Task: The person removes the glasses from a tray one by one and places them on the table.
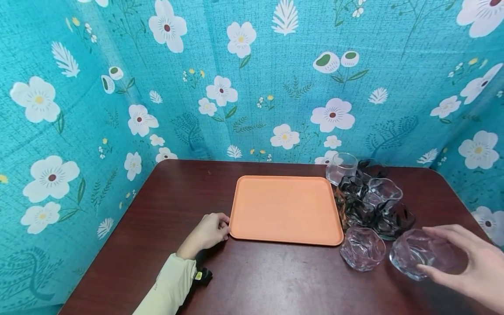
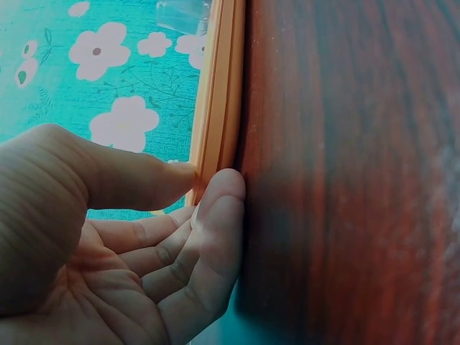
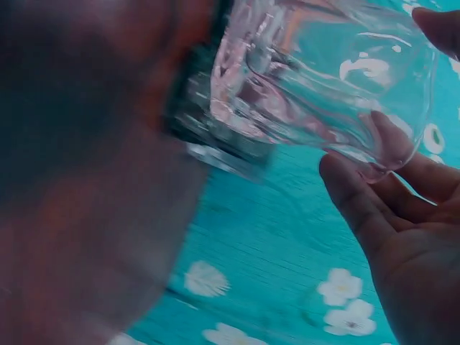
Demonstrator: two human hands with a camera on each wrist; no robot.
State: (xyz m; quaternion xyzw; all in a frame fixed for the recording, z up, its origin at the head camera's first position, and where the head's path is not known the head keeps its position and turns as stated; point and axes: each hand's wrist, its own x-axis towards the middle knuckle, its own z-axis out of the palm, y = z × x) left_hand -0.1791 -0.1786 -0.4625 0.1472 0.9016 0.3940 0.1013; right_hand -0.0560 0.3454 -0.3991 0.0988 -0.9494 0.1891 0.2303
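Observation:
My left hand (image 1: pixel 210 229) is at the left edge of a flat orange tray (image 1: pixel 287 210). In the left wrist view its thumb and forefinger pinch the tray's rim (image 2: pixel 219 93) near the corner. My right hand (image 1: pixel 470 264) holds a clear wavy-sided glass (image 1: pixel 411 258) at the right of the table, thumb on the near side and fingers on the far side. The right wrist view shows this glass (image 3: pixel 316 86) with the fingertips against its rim end. Just left of it stands another clear wavy glass (image 1: pixel 362 249), by the tray's front right corner.
Several more glasses crowd along the tray's right side: dark smoky ones (image 1: pixel 393 221), a clear wavy one (image 1: pixel 385 192) and a straight clear one (image 1: pixel 341 168) at the back. All stand on a dark reddish wooden table (image 1: pixel 275 280). Blue flowered cloth (image 1: pixel 256 109) hangs behind and beside the table.

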